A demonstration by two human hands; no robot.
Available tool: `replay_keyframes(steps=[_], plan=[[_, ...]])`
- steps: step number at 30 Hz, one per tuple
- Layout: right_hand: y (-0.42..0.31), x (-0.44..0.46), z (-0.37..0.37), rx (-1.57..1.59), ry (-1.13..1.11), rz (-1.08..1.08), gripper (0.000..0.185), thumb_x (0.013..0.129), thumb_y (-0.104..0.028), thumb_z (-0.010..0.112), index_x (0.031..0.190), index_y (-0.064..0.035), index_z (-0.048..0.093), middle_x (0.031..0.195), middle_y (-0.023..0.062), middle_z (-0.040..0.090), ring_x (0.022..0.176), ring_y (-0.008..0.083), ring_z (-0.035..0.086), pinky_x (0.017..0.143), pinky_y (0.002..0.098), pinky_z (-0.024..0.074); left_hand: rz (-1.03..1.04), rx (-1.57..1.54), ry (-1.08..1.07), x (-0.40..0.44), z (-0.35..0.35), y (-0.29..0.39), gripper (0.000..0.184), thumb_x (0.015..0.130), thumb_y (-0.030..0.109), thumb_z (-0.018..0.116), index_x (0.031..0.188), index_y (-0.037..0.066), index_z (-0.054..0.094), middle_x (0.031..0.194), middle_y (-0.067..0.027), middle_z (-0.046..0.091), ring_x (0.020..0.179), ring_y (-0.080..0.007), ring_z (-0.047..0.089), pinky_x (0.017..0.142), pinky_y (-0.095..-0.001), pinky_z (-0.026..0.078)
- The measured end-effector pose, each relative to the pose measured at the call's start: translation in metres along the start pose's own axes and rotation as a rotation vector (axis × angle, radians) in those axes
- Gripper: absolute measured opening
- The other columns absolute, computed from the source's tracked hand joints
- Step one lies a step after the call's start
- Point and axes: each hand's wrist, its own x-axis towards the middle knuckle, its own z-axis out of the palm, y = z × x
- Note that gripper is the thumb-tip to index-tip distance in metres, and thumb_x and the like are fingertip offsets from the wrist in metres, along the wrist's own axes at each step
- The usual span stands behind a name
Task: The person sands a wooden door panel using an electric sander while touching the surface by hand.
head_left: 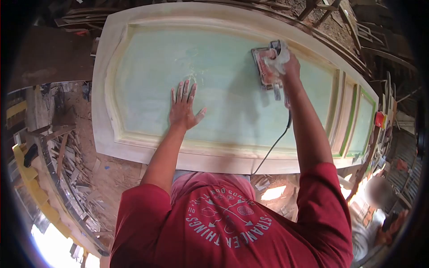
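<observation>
A large wooden door [134, 154] with a pale green recessed panel lies flat in front of me. My left hand [183, 109] rests on that panel, palm down with fingers spread. Just beyond its fingertips are light scratch-like marks on the green surface. At the right part of the panel, my right hand [290, 67] is wrapped round a dusty red power sander [268, 69]. The sander's flat base looks tilted up on its side; whether it touches the panel I cannot tell. From the tool a black cord [278, 142] runs down over the door's near edge.
Green tape-like strips edge a smaller panel [363, 123] at the door's right end. Scrap wood [73, 165] litters the ground at left. Timber lengths [362, 33] lie beyond the far edge. Another person [366, 228] is at the lower right, near a red object [380, 119].
</observation>
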Motion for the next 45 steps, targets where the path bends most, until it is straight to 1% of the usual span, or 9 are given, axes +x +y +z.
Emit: replay_keyframes(steps=[4,8,14,20,24,28,34,40,45], plan=[[0.018,0.038,0.001,0.084,0.098,-0.093,0.067,0.078,-0.057,0.09,0.124,-0.0103,0.075,0.12,0.0192,0.079,0.112,0.0438,0.075,0.096,0.0507,0.06,-0.015,-0.019,0.012,0.006,0.004,0.007,0.115,0.094,0.071,0.066,0.182,0.018,0.014,0.19,-0.0143,0.008,0.175,-0.0369,0.007,0.14,-0.063,0.004],[0.011,0.025,-0.002,-0.059,-0.031,-0.008,0.068,0.081,-0.055,0.086,0.132,-0.012,0.071,0.121,0.0193,0.079,0.112,0.0441,0.075,0.096,0.0515,0.06,0.002,-0.052,0.068,0.001,0.008,0.0,0.116,0.092,0.067,0.07,0.182,0.018,0.014,0.189,-0.014,0.011,0.174,-0.0369,0.008,0.14,-0.0631,0.004],[0.018,-0.089,-0.029,-0.068,0.003,0.038,0.085,0.082,-0.047,0.083,0.156,-0.0165,0.056,0.126,0.0195,0.075,0.113,0.0454,0.074,0.095,0.0532,0.0604,0.04,-0.062,0.13,0.001,0.013,-0.001,0.116,0.093,0.064,0.072,0.182,0.019,0.014,0.189,-0.0131,0.011,0.174,-0.0367,0.01,0.14,-0.0629,0.005],[0.027,-0.219,-0.047,-0.055,-0.021,0.237,0.085,0.083,-0.038,0.084,0.158,-0.0145,0.052,0.125,0.0215,0.075,0.112,0.0459,0.074,0.096,0.0522,0.0607,0.044,-0.048,0.137,-0.003,0.014,-0.002,0.113,0.097,0.068,0.065,0.183,0.018,0.01,0.19,-0.0125,0.008,0.175,-0.0347,0.006,0.141,-0.0608,0.003],[0.037,-0.27,-0.055,0.009,-0.059,0.323,0.084,0.084,-0.033,0.079,0.158,-0.0101,0.05,0.132,0.0232,0.074,0.116,0.0461,0.074,0.1,0.0532,0.0598,0.019,-0.02,0.078,-0.003,0.012,-0.002,0.113,0.098,0.071,0.062,0.183,0.018,0.008,0.19,-0.0119,0.008,0.175,-0.0335,0.005,0.141,-0.0598,0.001],[0.042,-0.243,-0.048,-0.008,0.02,0.34,0.083,0.083,-0.035,0.079,0.157,-0.0089,0.053,0.132,0.0241,0.075,0.116,0.0464,0.075,0.101,0.0537,0.0597,0.042,-0.063,0.146,-0.003,0.016,-0.003,0.112,0.096,0.067,0.066,0.182,0.019,0.013,0.19,-0.012,0.011,0.175,-0.0339,0.008,0.141,-0.0608,0.004],[0.033,-0.121,-0.049,-0.042,0.055,0.293,0.072,0.083,-0.043,0.081,0.147,-0.0147,0.063,0.119,0.0206,0.08,0.111,0.0455,0.077,0.095,0.0532,0.061,0.042,-0.138,0.206,-0.002,0.015,-0.001,0.111,0.091,0.057,0.075,0.181,0.02,0.02,0.188,-0.0126,0.018,0.173,-0.0366,0.016,0.14,-0.063,0.01],[0.06,-0.004,-0.052,-0.17,-0.012,0.178,0.078,0.083,-0.057,0.087,0.143,-0.0122,0.063,0.119,0.0227,0.08,0.111,0.0486,0.076,0.094,0.0544,0.0609,0.041,-0.148,0.218,0.0,0.015,0.001,0.112,0.09,0.053,0.077,0.181,0.022,0.02,0.187,-0.0122,0.02,0.172,-0.0384,0.019,0.139,-0.0637,0.011],[0.082,0.024,-0.047,-0.181,0.018,0.121,0.08,0.083,-0.061,0.086,0.14,-0.0106,0.062,0.119,0.0249,0.08,0.112,0.0499,0.076,0.094,0.0558,0.0605,0.035,-0.144,0.215,0.001,0.014,0.002,0.112,0.089,0.05,0.078,0.181,0.022,0.021,0.187,-0.012,0.021,0.172,-0.0381,0.019,0.139,-0.0637,0.012]])
